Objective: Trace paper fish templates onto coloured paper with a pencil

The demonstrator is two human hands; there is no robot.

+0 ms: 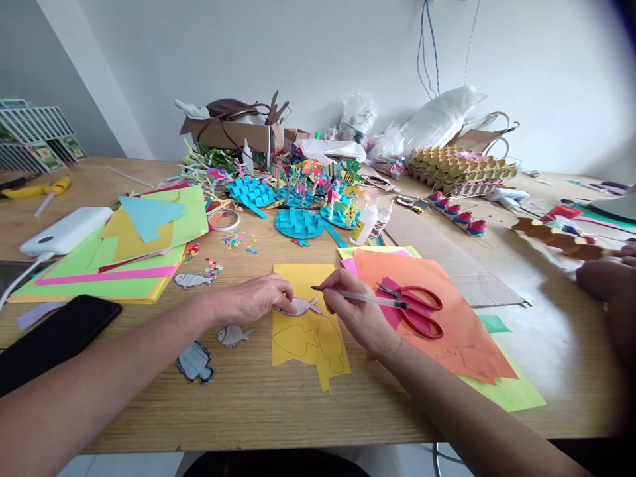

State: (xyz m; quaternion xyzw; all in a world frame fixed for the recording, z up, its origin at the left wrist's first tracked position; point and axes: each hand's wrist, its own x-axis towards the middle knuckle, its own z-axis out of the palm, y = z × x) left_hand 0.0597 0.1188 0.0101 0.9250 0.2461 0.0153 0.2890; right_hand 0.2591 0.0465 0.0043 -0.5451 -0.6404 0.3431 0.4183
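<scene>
A sheet of yellow paper (293,344) lies in front of me, with fish outlines drawn on its lower half. On its upper half rests a pale paper fish cutout (304,306). My left hand (261,296) presses this cutout down with bent fingertips, hiding its head end. In my right hand (355,315) is a pen (375,299), gripped near its tip, which points left just above the cutout. Three more fish cutouts lie left of the sheet: one striped (195,280), one small (234,335) and one dark-edged (195,363).
Red-handled scissors (422,308) lie on orange paper (447,291) at right. Coloured paper (149,265), a black phone (64,334) and a white power bank (67,230) are at left. Behind stand glue bottles (365,224) and blue paper crafts (298,223). Another person's hand (606,271) shows far right.
</scene>
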